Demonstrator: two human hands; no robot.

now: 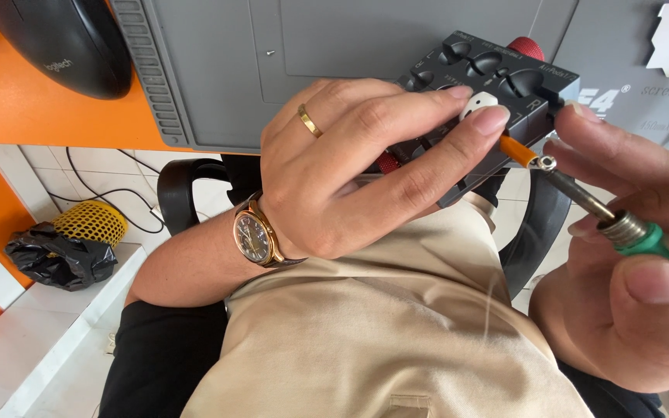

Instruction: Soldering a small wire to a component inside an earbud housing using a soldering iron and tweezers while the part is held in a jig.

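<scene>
Gripping a white earbud (pixel 477 103) between fingertips at upper centre, the left hand (pixel 350 170) is being steadied on the dark fixture block (pixel 497 77); a green-handled soldering iron (pixel 582 201) is being held closed-fisted by the right hand (pixel 629 255) at right.

Fixture block (pixel 505 85): on the mat's (pixel 334 46) near edge.
Earbud (pixel 478 104): in the block, under left hand (pixel 342 178) fingertips.
Tool (pixel 621 224): right of block, in right hand (pixel 629 286).
Mouse (pixel 63 42): far left on bench (pixel 17 108).

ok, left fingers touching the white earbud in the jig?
Touching. The head view shows the left hand with index and thumb fingertips pressed against the white earbud seated in the dark jig, no gap visible.
</scene>
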